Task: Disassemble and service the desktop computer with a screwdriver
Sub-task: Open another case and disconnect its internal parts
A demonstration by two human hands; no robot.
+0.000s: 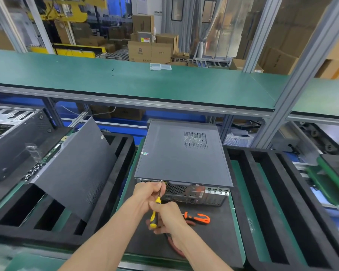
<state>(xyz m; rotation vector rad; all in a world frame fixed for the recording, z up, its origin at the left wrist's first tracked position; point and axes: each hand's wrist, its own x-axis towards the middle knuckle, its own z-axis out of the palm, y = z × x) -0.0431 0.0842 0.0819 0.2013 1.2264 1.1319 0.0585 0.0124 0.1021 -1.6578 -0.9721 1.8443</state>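
A grey desktop computer (181, 153) lies flat on a black mat, its rear panel facing me. A yellow-and-black screwdriver (156, 204) points up at a screw (161, 181) on the top rear edge of the case. My right hand (167, 216) grips the screwdriver's handle. My left hand (148, 192) pinches its shaft just below the tip, close against the rear panel.
An orange-handled tool (199, 218) lies on the mat right of my hands. A removed side panel (74, 165) leans over a black foam tray (12, 218) at left. Another opened case (12, 133) sits far left. A second foam tray (278, 202) lies at right. Green shelf (137, 83) overhead.
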